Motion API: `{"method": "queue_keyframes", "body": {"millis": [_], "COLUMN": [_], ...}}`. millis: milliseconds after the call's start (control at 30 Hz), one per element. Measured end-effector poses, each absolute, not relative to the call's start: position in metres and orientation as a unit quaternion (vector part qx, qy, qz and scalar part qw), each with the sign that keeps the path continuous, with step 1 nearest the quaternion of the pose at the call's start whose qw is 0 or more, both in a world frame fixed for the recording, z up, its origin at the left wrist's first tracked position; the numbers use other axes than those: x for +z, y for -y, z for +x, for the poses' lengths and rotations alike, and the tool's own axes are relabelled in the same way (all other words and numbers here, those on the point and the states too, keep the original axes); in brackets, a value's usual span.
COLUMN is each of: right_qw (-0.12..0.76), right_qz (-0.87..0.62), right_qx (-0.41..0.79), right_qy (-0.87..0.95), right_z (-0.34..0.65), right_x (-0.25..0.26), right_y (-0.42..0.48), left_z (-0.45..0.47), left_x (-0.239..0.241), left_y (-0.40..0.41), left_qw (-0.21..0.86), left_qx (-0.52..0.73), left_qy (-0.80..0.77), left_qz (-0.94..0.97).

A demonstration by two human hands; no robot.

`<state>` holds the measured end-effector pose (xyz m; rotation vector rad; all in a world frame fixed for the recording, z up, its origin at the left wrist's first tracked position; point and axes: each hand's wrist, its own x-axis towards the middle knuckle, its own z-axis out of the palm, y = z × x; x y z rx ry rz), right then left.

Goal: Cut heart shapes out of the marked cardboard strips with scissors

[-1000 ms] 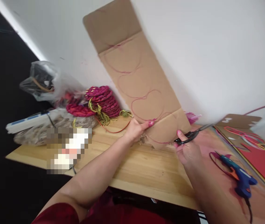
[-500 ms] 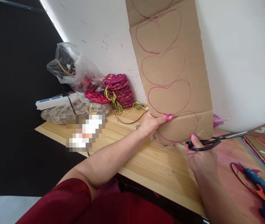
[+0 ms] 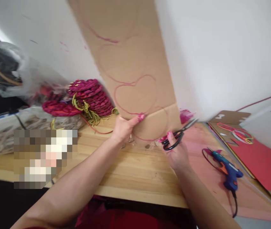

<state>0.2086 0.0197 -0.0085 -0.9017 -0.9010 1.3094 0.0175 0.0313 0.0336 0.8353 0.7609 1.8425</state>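
Note:
A tall strip of brown cardboard (image 3: 130, 63) with pink heart outlines drawn on it stands upright on the wooden table (image 3: 135, 171) and leans toward the white wall. My left hand (image 3: 124, 127) grips its lower left edge, thumb laid across the front. My right hand (image 3: 177, 152) is closed round the black handles of a pair of scissors (image 3: 177, 138). The blades point up and to the right, just beside the cardboard's lower right corner.
Red and pink woven discs (image 3: 87, 97) with yellow strands lie at the back left, beside a plastic bag (image 3: 9, 73). A blue glue gun (image 3: 227, 167) lies on a pink sheet at the right. Red sheet (image 3: 259, 160) and cut cardboard (image 3: 231, 122) sit further right.
The view swung and blurred. The cardboard has stayed in my left hand, and the scissors have tilted from nearly level to pointing upward at its lower right corner.

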Motion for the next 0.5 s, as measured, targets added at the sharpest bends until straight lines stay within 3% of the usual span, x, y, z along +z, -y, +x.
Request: {"method": "queue_keyframes", "body": {"millis": [200, 500], "right_qw": [0.527, 0.474], "right_qz": [-0.374, -0.378], "right_qx": [0.553, 0.541], "right_qy": [0.525, 0.582], "right_z": [0.203, 0.192], "right_x": [-0.013, -0.014], "right_y": [-0.006, 0.003], "left_z": [0.012, 0.029], "left_x": [0.042, 0.043], "left_y": [-0.041, -0.031], "left_qw": [0.336, 0.342], "left_qx": [0.858, 0.861], "left_qy": [-0.301, -0.307], "left_qz": [0.244, 0.217]}}
